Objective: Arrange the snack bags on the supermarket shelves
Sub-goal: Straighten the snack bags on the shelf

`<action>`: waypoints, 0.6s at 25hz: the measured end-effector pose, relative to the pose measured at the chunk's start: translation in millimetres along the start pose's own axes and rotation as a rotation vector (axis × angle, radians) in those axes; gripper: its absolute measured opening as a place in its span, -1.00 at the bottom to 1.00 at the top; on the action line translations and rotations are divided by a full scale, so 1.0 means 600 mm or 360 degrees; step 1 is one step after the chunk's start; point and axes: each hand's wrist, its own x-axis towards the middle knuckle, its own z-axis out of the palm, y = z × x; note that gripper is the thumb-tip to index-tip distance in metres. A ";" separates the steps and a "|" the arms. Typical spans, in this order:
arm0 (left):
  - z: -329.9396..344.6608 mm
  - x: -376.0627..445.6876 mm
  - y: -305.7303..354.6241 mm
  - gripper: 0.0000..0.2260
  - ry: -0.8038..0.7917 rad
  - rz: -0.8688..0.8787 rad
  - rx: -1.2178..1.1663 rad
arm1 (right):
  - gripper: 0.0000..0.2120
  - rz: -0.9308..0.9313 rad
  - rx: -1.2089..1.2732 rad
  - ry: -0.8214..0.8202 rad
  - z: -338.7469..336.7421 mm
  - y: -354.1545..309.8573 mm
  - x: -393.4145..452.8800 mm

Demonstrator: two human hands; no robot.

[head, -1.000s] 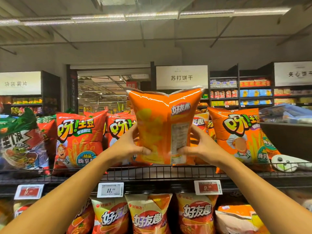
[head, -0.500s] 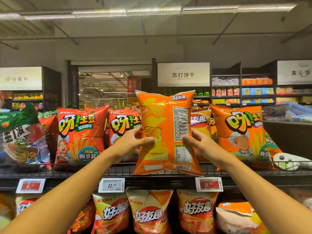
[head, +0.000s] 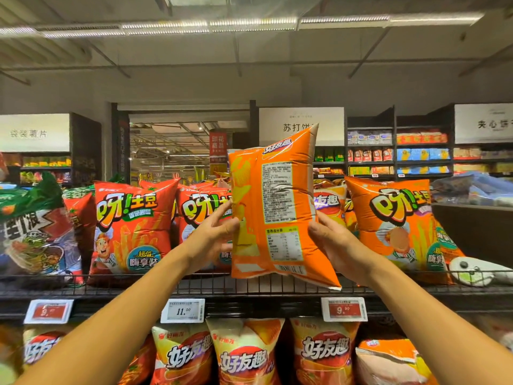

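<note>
Both hands, left hand point(head: 213, 237) and right hand point(head: 337, 245), clasp the orange bag point(head: 273, 209) by its sides, upright above the wire shelf point(head: 249, 287), where the slick, puffy film could slip and topple neighbouring bags point(head: 130, 229).

The held snack bag point(head: 274, 209) is glossy orange with pale yellow chip pictures down one side and a white panel of fine black print. The standing bag point(head: 130, 229) at the wire shelf's point(head: 249, 287) left part is red with yellow-green lettering; the bag point(head: 394, 223) toward its right edge is orange. Price tags are red point(head: 344, 309) and white point(head: 183, 311). Lower bags point(head: 244, 354) are cream and red.
</note>
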 end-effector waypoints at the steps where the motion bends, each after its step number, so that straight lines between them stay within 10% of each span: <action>1: 0.002 0.002 0.006 -0.30 0.0131 0.0019 0.0143 | 0.01 -0.0014 -0.0060 0.0134 0.004 -0.006 0.000; 6: 0.037 0.009 0.012 -0.51 0.0322 0.0188 0.0383 | -0.12 -0.0227 -0.0571 0.0570 0.041 -0.011 -0.001; 15: 0.062 0.015 0.029 -0.54 0.0323 0.0143 0.0244 | -0.70 -0.0398 -0.0706 0.0589 0.032 -0.001 0.012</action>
